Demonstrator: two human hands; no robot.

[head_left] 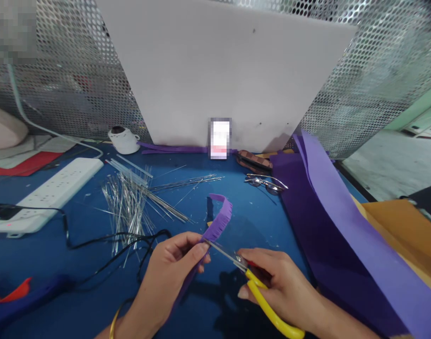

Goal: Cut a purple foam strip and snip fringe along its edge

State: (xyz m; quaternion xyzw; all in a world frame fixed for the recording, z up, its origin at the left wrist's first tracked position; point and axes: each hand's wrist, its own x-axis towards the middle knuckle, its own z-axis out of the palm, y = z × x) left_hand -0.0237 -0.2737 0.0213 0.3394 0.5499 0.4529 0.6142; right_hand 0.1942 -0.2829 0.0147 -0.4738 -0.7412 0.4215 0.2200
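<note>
My left hand [173,266] pinches a purple foam strip [218,219] that curls up and away, its right edge cut into a fringe. My right hand [275,282] grips yellow-handled scissors [257,287], whose metal blades point left and touch the strip just beside my left thumb. Both hands hover above the blue table [77,226] near its front edge.
A pile of thin metal wires [137,197] lies ahead to the left. A white power strip [49,190] and a black cable [105,240] are at the left. Purple foam sheets [328,207] lie at the right, glasses [266,182] beyond, and a white board [222,70] stands behind.
</note>
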